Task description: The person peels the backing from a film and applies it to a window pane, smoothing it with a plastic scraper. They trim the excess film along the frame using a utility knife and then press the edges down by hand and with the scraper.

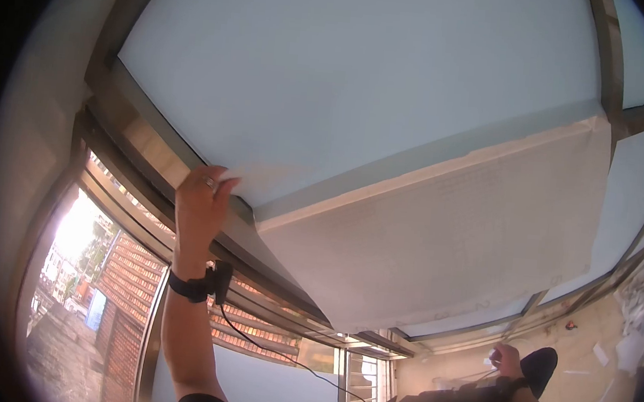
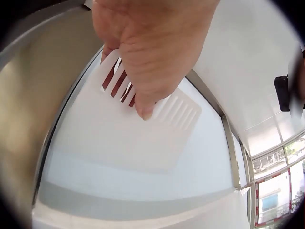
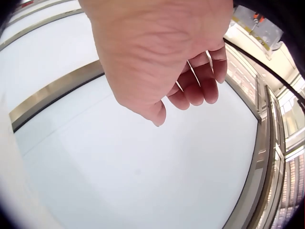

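My left hand [image 1: 203,200] grips a white plastic scraper [image 2: 128,138] by its slotted end, thumb on the near side and fingers behind. The scraper's broad flat blade lies over a pale blue-white pane [image 1: 364,74], close to the pane's left metal frame. In the head view the scraper shows only as a faint whitish patch. Below the hand, a large pale sheet [image 1: 441,234] hangs across the lower pane, its upper edge running slantwise. My right hand [image 3: 157,62] hangs low by the body, fingers loosely curled with nothing in them.
Metal frame bars [image 1: 613,66] border the panes. A window opening at the lower left shows a brick wall [image 1: 132,269] outside. Crumpled white scraps [image 1: 638,305] litter the floor on the right. A black cable [image 1: 271,350] runs from the left wrist camera towards the body.
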The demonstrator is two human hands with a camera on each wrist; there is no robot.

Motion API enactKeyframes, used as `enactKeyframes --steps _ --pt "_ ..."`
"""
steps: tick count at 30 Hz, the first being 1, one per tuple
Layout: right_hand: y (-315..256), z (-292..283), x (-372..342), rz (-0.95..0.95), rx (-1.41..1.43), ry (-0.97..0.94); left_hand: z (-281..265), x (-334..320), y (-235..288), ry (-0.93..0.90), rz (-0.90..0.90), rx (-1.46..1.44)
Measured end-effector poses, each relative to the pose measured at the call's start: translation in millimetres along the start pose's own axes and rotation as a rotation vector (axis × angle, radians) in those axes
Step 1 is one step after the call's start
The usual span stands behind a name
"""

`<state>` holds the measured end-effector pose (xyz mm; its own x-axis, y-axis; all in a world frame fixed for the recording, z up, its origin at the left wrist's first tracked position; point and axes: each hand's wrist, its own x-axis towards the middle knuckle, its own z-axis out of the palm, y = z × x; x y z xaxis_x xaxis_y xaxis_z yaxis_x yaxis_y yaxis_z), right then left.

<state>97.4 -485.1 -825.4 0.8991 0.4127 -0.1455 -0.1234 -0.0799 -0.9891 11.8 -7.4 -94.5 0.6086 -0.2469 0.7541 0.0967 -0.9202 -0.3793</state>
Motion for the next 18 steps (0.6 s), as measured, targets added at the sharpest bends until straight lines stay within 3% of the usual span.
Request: enactKeyframes --steps 1,3,4,6,8,10,14,16,18 --pt "-24 2 -1 0.003 -0.003 0.000 -4 4 0 -0.013 -0.085 -0.043" --pt "-116 15 -3 0.313 0.499 0.059 -5 4 0 -0.026 -0.170 -0.085" --pt "-108 19 5 0.313 0.499 0.059 -4 1 0 -0.012 -0.152 -0.088" --pt "-85 29 30 0.022 0.290 0.042 -1 -6 -1 0.004 -0.137 -0.089" --pt "-182 46 26 0.040 0.234 -0.038 1 -10 -1 -0.022 -0.023 -0.123" --pt "-228 62 30 0.211 0.563 -0.043 0 -10 -1 -0.028 -0.008 -0.078" --pt "-233 73 59 0.098 0.477 -0.233 -2 -2 1 -0.073 -0.002 0.005" --pt "-215 78 72 -0.222 0.466 -0.392 6 -3 8 -0.071 0.013 0.001" --pt "-220 90 74 -0.197 0.517 -0.327 10 -7 12 -0.074 0.028 -0.006"
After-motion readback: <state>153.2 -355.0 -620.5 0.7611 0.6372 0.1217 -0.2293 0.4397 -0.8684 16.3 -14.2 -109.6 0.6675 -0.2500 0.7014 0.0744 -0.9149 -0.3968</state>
